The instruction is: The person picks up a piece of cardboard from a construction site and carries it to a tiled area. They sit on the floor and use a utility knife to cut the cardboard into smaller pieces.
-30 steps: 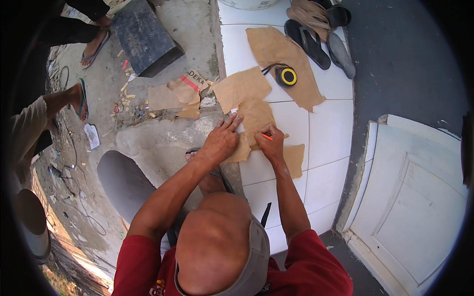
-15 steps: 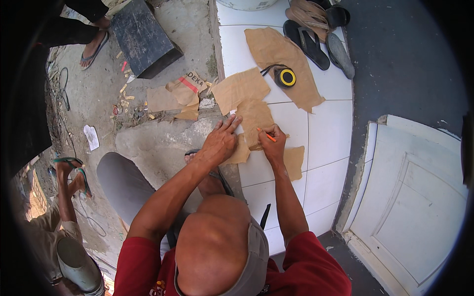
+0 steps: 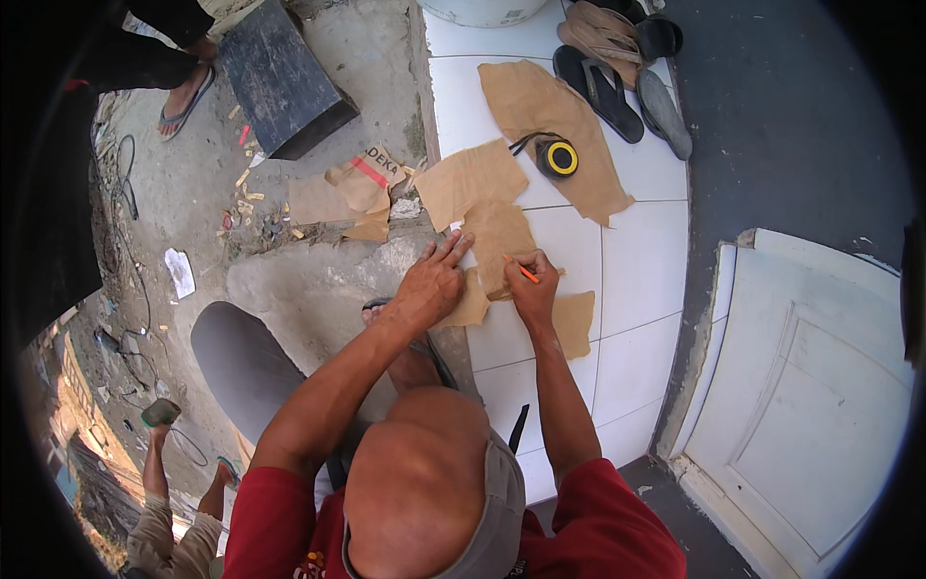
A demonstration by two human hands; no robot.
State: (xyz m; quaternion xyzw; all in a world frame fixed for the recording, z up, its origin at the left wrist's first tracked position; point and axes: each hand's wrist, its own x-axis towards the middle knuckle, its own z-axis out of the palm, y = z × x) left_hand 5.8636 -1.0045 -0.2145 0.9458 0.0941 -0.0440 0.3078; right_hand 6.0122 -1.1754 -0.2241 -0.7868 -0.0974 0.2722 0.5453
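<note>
Brown paper sheet: the small piece (image 3: 497, 232) lies flat on white floor tiles (image 3: 644, 256), between the two hands.
Left hand (image 3: 434, 283): at the sheet's eight o'clock, spread and gripping nothing, fingertips laid on its left margin.
Right hand (image 3: 537, 287): between four and five o'clock, pinching a slim orange pencil (image 3: 527, 274) — tip at the sheet's surface.
Tape measure (image 3: 558, 157): yellow and black, toward one o'clock, resting on a larger brown paper piece (image 3: 516, 92).
Paper offcuts: one (image 3: 473, 179) at eleven o'clock, another (image 3: 574, 323) between four and five.
Black flip-flop (image 3: 608, 101): one o'clock, beyond the tape measure.
Dark box (image 3: 275, 77): ten o'clock — on concrete (image 3: 376, 87).
</note>
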